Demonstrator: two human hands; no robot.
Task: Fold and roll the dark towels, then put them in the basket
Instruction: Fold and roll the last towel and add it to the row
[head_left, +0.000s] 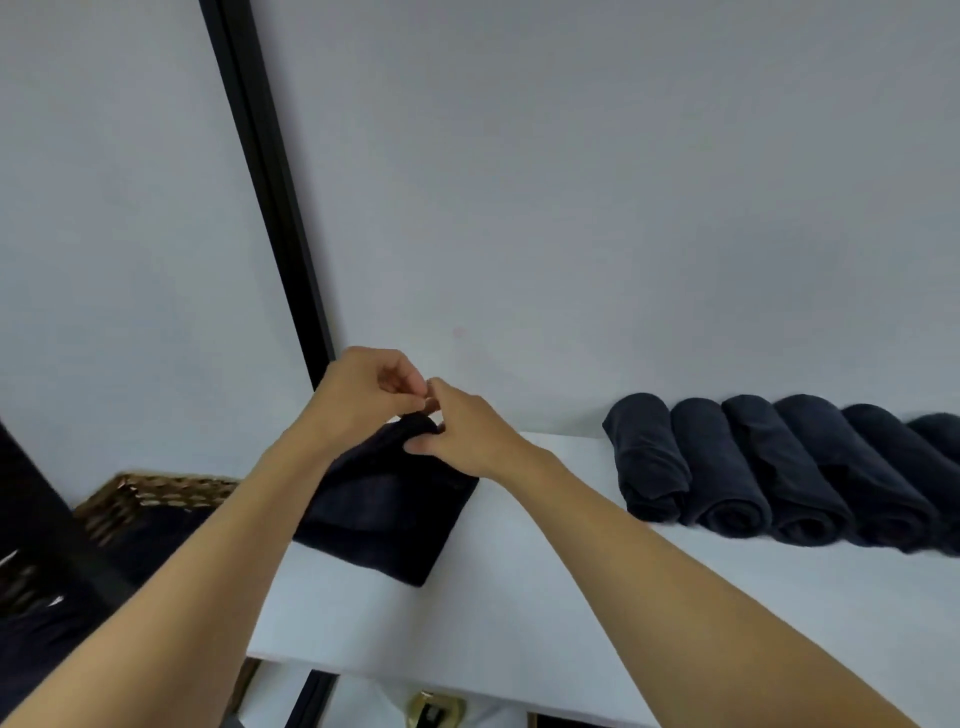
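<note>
A dark folded towel (395, 512) lies flat on the white table (519, 613), its far end bunched up. My left hand (363, 395) and my right hand (462, 431) meet at that far end, and both pinch the raised cloth there. Several rolled dark towels (779, 473) lie side by side along the wall on the right. A woven basket (150, 499) stands at the left, below table level, with dark cloth inside it.
A plain grey wall rises right behind the table. A black vertical frame (270, 197) runs down the wall to the table's left end. A brass fitting (436, 709) shows under the table's front edge.
</note>
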